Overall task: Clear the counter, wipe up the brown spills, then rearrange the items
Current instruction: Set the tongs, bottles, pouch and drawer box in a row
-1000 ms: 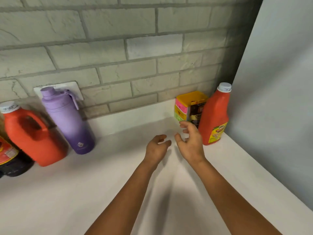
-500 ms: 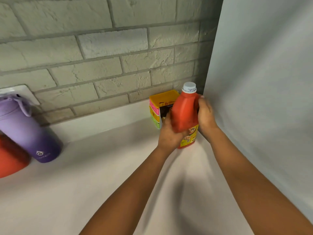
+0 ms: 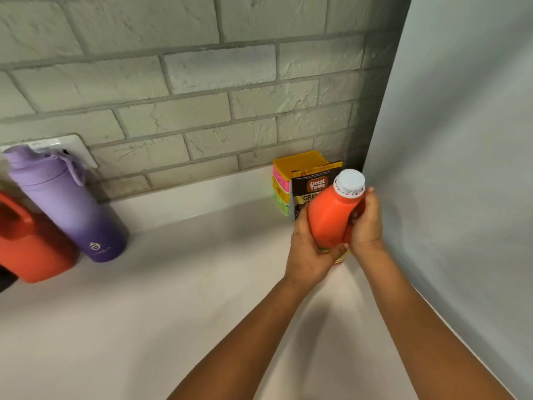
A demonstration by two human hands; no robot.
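Both hands hold a small orange bottle (image 3: pixel 331 217) with a white cap near the counter's back right corner. My left hand (image 3: pixel 307 252) wraps its lower left side and my right hand (image 3: pixel 364 226) grips its right side by the handle. The bottle tilts toward me, its base low near the white counter (image 3: pixel 173 313). Right behind it stand a brown coffee pouch (image 3: pixel 310 187) and a stack of yellow, pink and green containers (image 3: pixel 284 180).
A purple flask (image 3: pixel 66 203) stands at the back left before a wall socket, with a large orange jug (image 3: pixel 26 243) beside it at the left edge. A brick wall runs along the back. A grey panel (image 3: pixel 461 168) walls in the right side.
A second ago both hands were open and apart from the bottle. They closed on it half a second ago, and since then the bottle has tilted toward me.
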